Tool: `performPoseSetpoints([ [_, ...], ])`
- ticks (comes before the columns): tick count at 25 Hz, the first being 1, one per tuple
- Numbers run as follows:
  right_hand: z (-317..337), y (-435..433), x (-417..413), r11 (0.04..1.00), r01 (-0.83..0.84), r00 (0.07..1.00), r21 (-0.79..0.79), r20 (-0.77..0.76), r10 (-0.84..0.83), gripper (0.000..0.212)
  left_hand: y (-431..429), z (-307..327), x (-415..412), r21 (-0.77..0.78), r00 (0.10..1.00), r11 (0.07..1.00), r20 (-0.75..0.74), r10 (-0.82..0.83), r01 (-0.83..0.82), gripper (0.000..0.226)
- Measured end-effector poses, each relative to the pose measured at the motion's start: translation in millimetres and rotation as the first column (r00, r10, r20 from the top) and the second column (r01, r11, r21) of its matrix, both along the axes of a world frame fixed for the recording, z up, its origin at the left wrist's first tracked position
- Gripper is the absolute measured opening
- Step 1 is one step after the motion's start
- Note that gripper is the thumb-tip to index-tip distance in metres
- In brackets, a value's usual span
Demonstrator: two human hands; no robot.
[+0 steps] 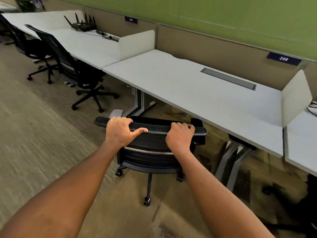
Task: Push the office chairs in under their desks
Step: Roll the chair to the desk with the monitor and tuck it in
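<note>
Before long pale grey worktop: black mesh-backed wheeled office chair, not yet tucked under, left hand and right hand clenched on its top rail, apparently for an even, straight push.

- The black mesh-backed office chair stands before the long white desk, its seat not yet under.
- Two more black swivel chairs sit left, tucked against the neighbouring white desk.
- A black antenna router rests on that desk.
</note>
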State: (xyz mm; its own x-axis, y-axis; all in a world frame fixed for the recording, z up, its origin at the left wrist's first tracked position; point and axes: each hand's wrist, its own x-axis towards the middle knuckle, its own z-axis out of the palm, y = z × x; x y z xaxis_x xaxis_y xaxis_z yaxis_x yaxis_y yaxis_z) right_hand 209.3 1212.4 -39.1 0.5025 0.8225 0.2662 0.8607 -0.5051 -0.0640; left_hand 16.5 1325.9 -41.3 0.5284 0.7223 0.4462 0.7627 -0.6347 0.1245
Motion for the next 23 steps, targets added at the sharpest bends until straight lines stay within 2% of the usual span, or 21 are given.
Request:
performPoseSetpoints([
  [8, 3, -3, -69, 0.991, 0.132, 0.991, 0.027, 0.029, -0.133, 0.02, 20, -3, -58, 0.008, 0.989, 0.99, -0.049, -0.142, 0.142, 0.092],
  [16, -2, 5, -135, 0.969, 0.205, 0.977, 0.137, 0.038, -0.212, 0.007, 60, -6, -105, 0.096, 0.964, 0.959, -0.042, -0.263, 0.266, 0.09],
  [23, -1, 37, -145, 0.951, 0.242, 0.967, 0.191, 0.027, -0.251, 0.012, 100, 1, -104, 0.08, 0.953, 0.95, -0.055, -0.299, 0.303, 0.092],
])
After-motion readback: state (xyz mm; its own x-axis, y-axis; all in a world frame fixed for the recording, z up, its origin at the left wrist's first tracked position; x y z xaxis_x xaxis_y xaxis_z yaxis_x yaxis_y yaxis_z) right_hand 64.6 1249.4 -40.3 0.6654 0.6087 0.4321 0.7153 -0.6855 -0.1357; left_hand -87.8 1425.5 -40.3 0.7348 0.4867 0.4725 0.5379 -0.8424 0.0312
